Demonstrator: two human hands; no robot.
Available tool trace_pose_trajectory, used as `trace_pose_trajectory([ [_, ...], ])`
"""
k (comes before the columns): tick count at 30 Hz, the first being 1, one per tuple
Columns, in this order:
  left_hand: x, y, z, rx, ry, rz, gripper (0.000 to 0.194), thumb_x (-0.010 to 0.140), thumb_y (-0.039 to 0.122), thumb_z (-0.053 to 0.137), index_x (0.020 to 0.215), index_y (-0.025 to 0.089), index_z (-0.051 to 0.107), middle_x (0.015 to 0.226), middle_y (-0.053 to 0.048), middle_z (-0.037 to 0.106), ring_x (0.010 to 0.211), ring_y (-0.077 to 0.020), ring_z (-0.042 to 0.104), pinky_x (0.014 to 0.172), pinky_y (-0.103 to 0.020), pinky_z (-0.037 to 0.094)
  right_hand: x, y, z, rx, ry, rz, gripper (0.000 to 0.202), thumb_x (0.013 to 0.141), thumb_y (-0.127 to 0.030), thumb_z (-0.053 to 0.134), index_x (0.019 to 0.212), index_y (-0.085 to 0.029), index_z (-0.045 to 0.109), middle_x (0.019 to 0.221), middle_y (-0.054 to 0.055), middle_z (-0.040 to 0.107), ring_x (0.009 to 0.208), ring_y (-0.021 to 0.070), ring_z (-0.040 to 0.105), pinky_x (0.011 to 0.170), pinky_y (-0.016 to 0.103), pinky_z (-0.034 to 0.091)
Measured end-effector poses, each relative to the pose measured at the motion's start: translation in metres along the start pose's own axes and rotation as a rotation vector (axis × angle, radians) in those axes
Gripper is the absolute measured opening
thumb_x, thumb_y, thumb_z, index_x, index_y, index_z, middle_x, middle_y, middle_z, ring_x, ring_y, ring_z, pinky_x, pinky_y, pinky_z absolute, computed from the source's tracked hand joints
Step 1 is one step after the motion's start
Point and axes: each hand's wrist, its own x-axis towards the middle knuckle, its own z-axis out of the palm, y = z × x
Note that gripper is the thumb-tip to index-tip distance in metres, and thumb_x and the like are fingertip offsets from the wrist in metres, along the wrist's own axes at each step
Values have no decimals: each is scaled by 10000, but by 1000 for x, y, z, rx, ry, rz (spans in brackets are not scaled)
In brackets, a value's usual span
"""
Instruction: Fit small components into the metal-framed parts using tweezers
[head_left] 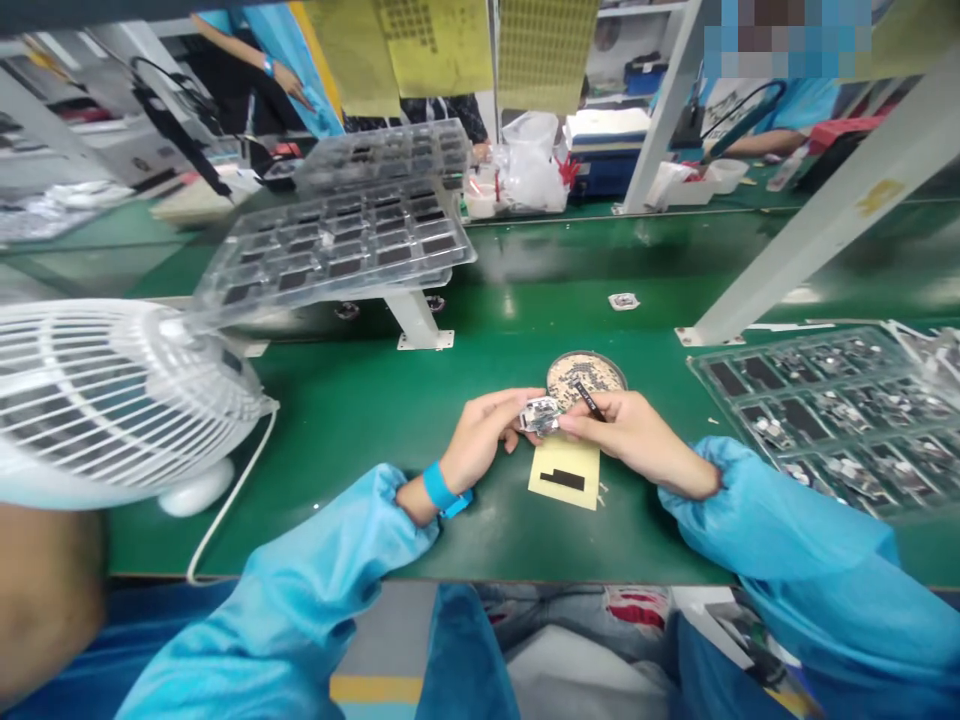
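Note:
My left hand (pixel 487 430), with a blue strap at its wrist, grips a small silver electronic part (pixel 540 415) by its left side. My right hand (pixel 626 432) has black tweezers (pixel 589 400) between its fingers, and its fingertips meet the right edge of the part. Just behind the hands stands a round dish (pixel 585 368) of small pale and dark pieces. Below them on the bench lies a yellow sheet (pixel 544 491) with a black strip (pixel 562 480) on it. The tweezers' tips are too small to make out clearly.
A white fan (pixel 112 400) stands at the left, its cable (pixel 236 490) running over the green bench (pixel 420 400). Clear trays (pixel 337 250) of parts rest on a raised shelf. Another tray (pixel 832 410) lies at the right beside a slanted white post (pixel 810 220). People sit opposite.

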Motion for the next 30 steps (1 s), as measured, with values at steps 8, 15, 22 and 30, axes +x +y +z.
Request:
trace_pose_trajectory([
  [8, -7, 5, 3, 55, 3, 121, 412, 845, 286, 677, 1229, 138, 703, 983, -87, 752, 702, -132, 634, 570, -222, 459, 1, -2, 13, 94, 77, 7, 357, 793, -483, 787, 753, -138, 707, 569, -14, 588, 491, 90, 488, 443, 207, 355],
  [15, -10, -5, 5, 155, -43, 158, 496, 841, 290, 724, 1316, 179, 638, 1115, -101, 726, 851, -173, 674, 791, -293, 544, 2, 2, 10, 138, 123, 63, 377, 743, -490, 830, 754, -137, 697, 517, -52, 487, 454, 60, 364, 424, 199, 275],
  [22, -8, -12, 5, 412, 31, 248, 518, 848, 297, 727, 1348, 210, 626, 878, -31, 680, 589, -89, 446, 546, -222, 395, 2, 3, 11, 154, 129, 69, 399, 737, -505, 826, 773, -130, 693, 572, -32, 530, 470, 56, 362, 428, 196, 268],
  [30, -8, -11, 3, 577, 74, 443, 441, 877, 309, 706, 1310, 231, 674, 1075, -72, 710, 610, -87, 438, 589, -236, 450, 2, -1, 11, 128, 142, 49, 424, 745, -542, 802, 733, -138, 674, 572, -19, 531, 478, 66, 375, 428, 206, 267],
])
